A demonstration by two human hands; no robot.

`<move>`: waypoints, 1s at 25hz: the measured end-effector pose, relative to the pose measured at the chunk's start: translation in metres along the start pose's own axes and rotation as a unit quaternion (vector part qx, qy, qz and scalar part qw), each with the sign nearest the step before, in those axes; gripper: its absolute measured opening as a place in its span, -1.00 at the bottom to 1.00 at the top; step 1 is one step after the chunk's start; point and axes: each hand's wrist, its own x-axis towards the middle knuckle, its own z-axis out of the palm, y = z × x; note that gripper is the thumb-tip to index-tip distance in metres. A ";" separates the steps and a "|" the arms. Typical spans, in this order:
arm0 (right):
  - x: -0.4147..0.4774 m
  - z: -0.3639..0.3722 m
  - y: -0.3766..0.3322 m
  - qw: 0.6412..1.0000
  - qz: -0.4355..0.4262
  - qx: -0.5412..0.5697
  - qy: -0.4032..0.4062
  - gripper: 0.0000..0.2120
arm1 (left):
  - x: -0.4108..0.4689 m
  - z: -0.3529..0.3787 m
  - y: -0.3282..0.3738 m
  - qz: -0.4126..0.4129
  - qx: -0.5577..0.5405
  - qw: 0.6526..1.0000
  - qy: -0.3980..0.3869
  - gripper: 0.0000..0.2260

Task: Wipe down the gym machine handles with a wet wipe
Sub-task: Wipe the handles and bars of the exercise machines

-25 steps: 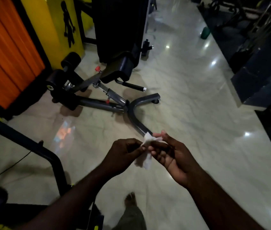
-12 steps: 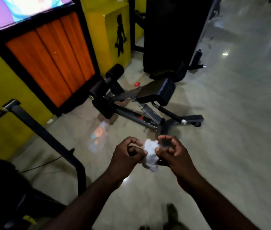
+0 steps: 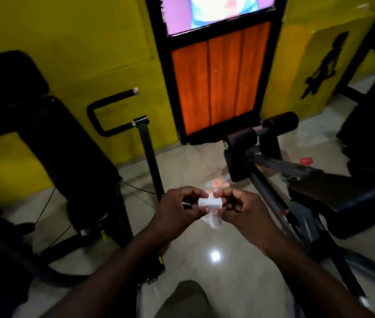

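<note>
We see the left hand (image 3: 177,210) and right hand (image 3: 243,211) held close together over the glossy, pale marble-look floor (image 3: 227,271), each pinching an end of the white wet wipe (image 3: 210,203) between thumb and curled fingers. The wipe is soft and crumpled, its upper part folded into a small band whose long axis runs left to right between the hands, with a thin, limp tail hanging down below. Up and to the left, well apart from the hands, a black bent-tube machine handle (image 3: 103,115) curves in a C shape against the yellow wall (image 3: 67,42).
</note>
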 end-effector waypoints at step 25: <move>0.582 0.174 -0.123 0.937 -0.105 -0.109 -0.315 -0.88 | 0.370 -0.269 -0.131 -0.146 -0.073 0.928 0.335 -0.83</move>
